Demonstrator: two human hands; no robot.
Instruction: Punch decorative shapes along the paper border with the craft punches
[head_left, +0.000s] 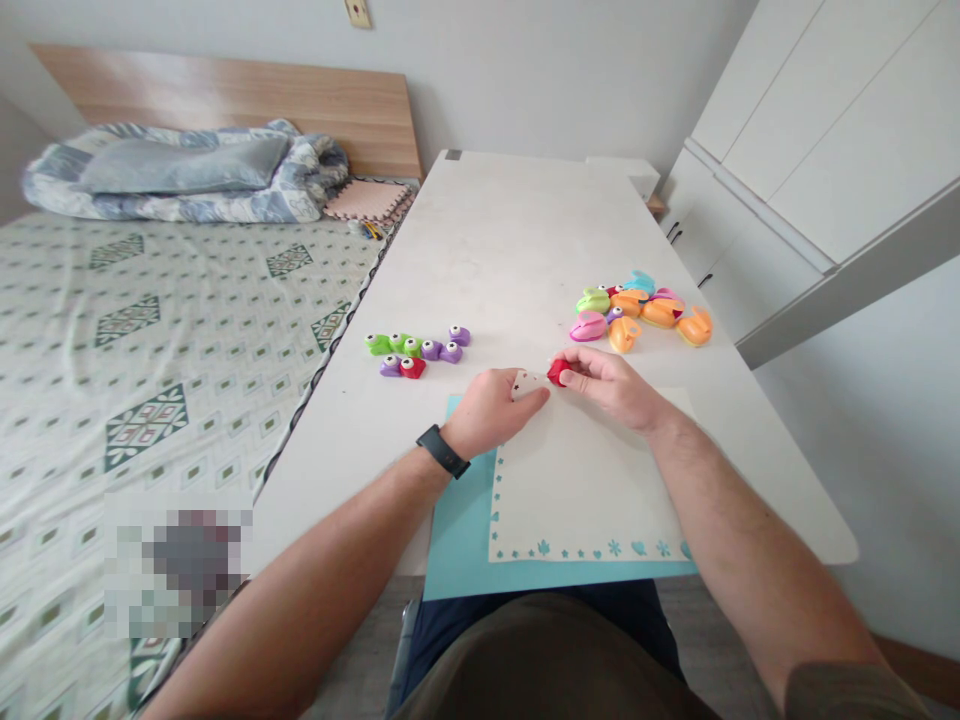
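A cream sheet of paper (pixel 592 480) lies over a larger light-blue sheet (pixel 461 530) at the table's near side. Small punched shapes, among them stars, hearts and flowers, run along its left and bottom edges, with blue showing through. My left hand (pixel 495 408) pinches the sheet's far left corner, which is lifted and shows several holes. In my right hand (pixel 611 385) is a small red craft punch (pixel 559 372), held between thumb and fingers at the sheet's far edge. Whether the paper sits inside its slot I cannot tell.
Several small green, purple and red punches (pixel 412 347) stand left of the sheets. Larger orange, pink, green and blue punches (pixel 660 310) cluster at the right on the white table (pixel 525 230). A bed (pixel 225 290) adjoins the left side; white cabinets (pixel 735 240) stand at right.
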